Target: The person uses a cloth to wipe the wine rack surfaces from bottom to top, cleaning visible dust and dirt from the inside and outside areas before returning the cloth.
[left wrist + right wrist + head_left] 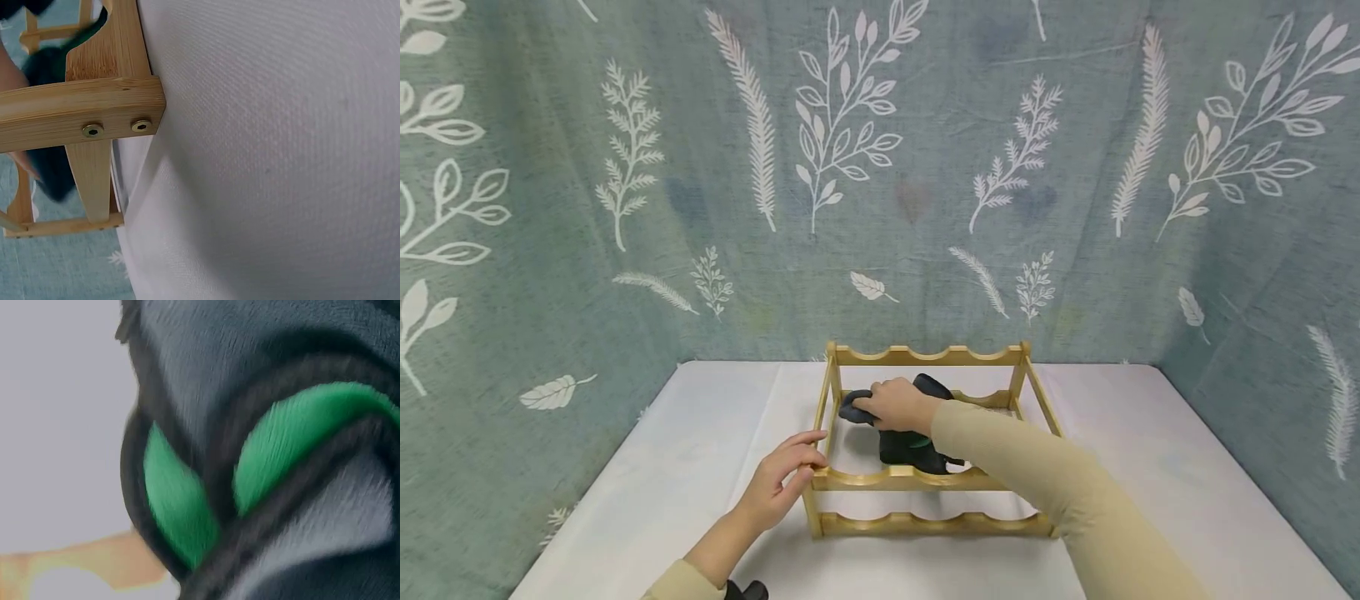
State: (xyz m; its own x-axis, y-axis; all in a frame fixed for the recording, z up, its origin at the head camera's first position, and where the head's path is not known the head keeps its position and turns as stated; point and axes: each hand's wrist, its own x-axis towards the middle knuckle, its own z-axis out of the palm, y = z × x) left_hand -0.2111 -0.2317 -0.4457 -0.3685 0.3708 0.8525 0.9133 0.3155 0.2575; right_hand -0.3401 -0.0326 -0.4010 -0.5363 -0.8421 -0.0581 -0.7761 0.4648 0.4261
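A light wooden rack (pixel 925 478) with scalloped rails, shaped like a wine rack, stands on the white-covered table. My left hand (pixel 782 479) grips its front left corner, fingers over the side rail; in the left wrist view the rack's bolted corner (pixel 119 119) appears close up. Inside the frame, my right hand (pixel 901 403) holds a black fabric brace (pixel 898 448) with bright green lining, pinching its left end. The brace (pixel 312 434) fills much of the right wrist view, its dark-edged folds showing green. Part of it is hidden beneath my right hand and sleeve.
White cloth (pixel 692 450) covers the table. Behind and at both sides hangs a grey-green curtain (pixel 917 192) with white leaf patterns. A small dark object (pixel 748 591) shows at the bottom edge beside my left wrist.
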